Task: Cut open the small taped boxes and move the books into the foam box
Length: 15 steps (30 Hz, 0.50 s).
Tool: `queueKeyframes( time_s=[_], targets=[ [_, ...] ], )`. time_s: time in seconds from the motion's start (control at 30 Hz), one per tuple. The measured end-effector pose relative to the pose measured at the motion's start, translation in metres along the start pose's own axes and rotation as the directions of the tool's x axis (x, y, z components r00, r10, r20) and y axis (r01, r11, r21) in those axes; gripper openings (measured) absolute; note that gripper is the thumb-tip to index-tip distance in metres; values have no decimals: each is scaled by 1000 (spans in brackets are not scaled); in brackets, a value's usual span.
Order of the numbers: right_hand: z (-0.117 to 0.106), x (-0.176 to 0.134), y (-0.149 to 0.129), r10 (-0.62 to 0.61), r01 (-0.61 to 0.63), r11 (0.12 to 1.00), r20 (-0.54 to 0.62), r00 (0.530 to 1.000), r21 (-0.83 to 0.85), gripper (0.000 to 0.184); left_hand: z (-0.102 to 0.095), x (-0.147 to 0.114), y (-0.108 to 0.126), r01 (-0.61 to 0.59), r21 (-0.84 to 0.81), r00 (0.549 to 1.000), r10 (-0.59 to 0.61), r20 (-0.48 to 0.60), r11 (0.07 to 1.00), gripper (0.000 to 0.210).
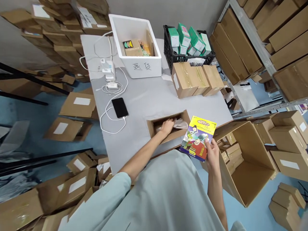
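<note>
My right hand (212,154) grips a colourful comic-style book (198,138) by its lower right edge, thumb on the cover. The cover is yellow above and purple below, with cartoon figures. At the table's front edge stands a small open cardboard box (176,137), just left of the book. My left hand (167,125) reaches down into this box, its fingers curled against crumpled translucent plastic wrap (180,124). The box walls and the wrap partly hide the fingertips.
On the grey table (144,99) lie a phone (120,107) and white cables. Behind stand a white foam box (144,67), a black crate (175,58) of green boxes and several closed cartons (184,80). A large open carton (255,166) stands at right, beside shelving.
</note>
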State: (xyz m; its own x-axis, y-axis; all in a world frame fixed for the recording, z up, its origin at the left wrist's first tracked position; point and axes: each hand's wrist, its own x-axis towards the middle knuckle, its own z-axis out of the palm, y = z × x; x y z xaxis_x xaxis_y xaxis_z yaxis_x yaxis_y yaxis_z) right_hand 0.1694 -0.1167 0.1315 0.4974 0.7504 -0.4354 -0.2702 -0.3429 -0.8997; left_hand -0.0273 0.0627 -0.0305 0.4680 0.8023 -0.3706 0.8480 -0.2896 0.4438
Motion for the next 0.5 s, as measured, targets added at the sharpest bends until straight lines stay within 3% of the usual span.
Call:
queueKeyframes(
  time_s=[0.13,0.3,0.37,0.5],
  targets=[
    [1,1,0,-1,1,1000,28,1000,-15,47,6,11,-10,101,16,991,-102,87,995,39],
    [2,2,1,21,-19,999,59,998,-38,46,11,-21,-30,98,-21,993,-96,75,995,82],
    [4,4,3,28,-25,999,75,997,-45,48,13,-42,-39,84,-53,996,-83,22,995,88],
    [14,14,14,51,-44,998,134,990,-54,53,18,-84,-47,25,-185,972,-67,-226,982,63]
  ],
)
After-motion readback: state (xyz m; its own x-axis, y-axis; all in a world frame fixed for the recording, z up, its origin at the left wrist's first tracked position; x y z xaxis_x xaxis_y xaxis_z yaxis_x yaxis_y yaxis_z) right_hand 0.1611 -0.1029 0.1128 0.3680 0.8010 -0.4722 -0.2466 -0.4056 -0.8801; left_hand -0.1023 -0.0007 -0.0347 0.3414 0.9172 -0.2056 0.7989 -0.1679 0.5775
